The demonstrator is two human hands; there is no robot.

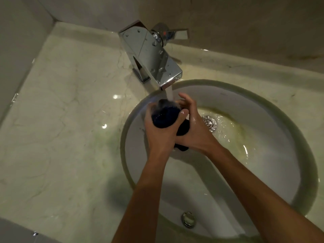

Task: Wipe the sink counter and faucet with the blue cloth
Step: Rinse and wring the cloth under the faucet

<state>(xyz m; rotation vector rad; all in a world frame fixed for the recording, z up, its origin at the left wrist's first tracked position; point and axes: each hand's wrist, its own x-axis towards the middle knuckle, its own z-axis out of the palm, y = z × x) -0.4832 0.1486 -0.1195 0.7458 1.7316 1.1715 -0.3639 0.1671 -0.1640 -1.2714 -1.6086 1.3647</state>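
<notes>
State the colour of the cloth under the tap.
Dark navy blue cloth, nearly black when wet; head view.

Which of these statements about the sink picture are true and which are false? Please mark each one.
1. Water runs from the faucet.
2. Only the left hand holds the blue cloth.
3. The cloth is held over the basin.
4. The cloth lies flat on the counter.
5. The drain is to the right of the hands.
1. True: a stream falls from the faucet onto the blue cloth.
2. False: the left hand and the right hand both grip it.
3. True: it is above the basin.
4. False: it is bunched in the hands, off the counter.
5. True: the drain lies right of them.
</notes>
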